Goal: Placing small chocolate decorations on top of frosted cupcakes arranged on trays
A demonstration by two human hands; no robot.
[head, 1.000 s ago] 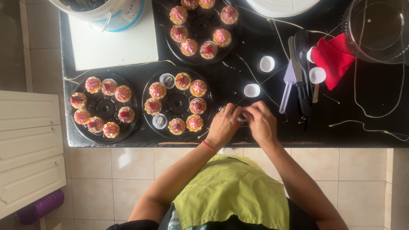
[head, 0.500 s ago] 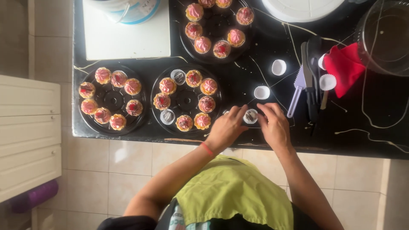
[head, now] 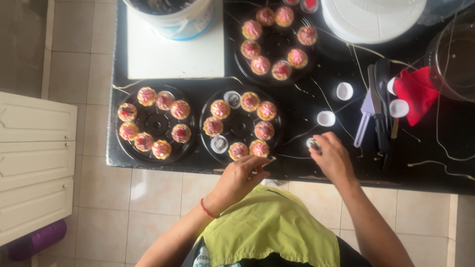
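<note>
My right hand pinches a small white paper cupcake liner just above the black counter. My left hand, with a red band at the wrist, reaches to the front rim of the middle black round tray. Its fingertips are drawn together on a small pale bit that is too small to identify. That tray carries several pink-topped cupcakes and two empty liners.
A second tray of cupcakes sits to the left and a third behind. Loose liners, a lilac spatula, a red cloth, a white board with a bucket, a white lid and a glass jug are on the counter. White cabinet drawers stand left.
My hands were together over one liner; now they have parted. The left hand has gone left to the middle tray's rim, while the right keeps the liner. The view has shifted.
</note>
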